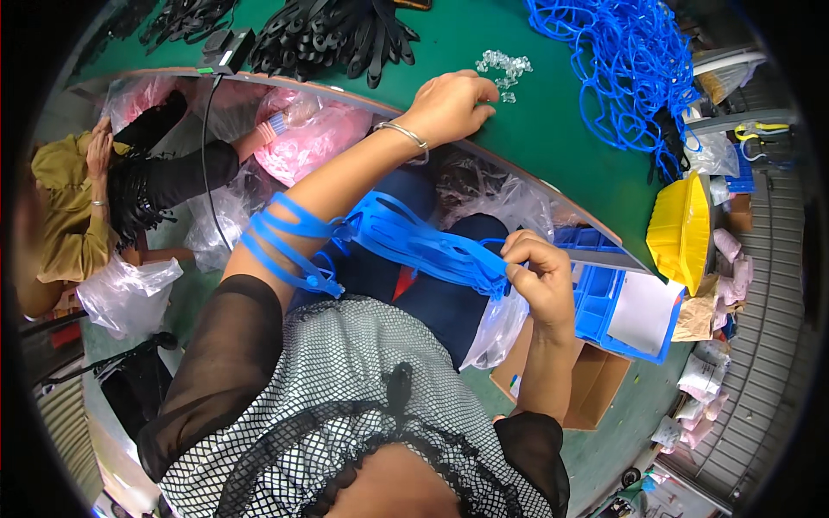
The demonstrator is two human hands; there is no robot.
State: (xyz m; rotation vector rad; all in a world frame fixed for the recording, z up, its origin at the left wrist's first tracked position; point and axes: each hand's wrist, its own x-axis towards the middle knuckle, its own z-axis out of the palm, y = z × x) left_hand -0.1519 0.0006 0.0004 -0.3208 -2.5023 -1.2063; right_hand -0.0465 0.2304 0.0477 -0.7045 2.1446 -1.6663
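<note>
My left hand (449,108) reaches over the edge of the green table (553,138), fingers curled beside a small pile of clear plastic pieces (508,65). Whether a piece is between its fingertips is hidden. In my right hand (540,274), raised over my lap, one end of a bundle of blue rubber straps (414,242) is pinched between thumb and fingers. The bundle stretches left across my lap to my left forearm, where several blue strap loops (289,229) are draped around it.
A tangled heap of blue straps (622,69) and a pile of black straps (332,34) lie on the table. A yellow bin (682,233) stands at its right end. Below are blue crates (604,302) and a cardboard box (596,388). At left sits another person (69,207) near pink plastic bags (311,142).
</note>
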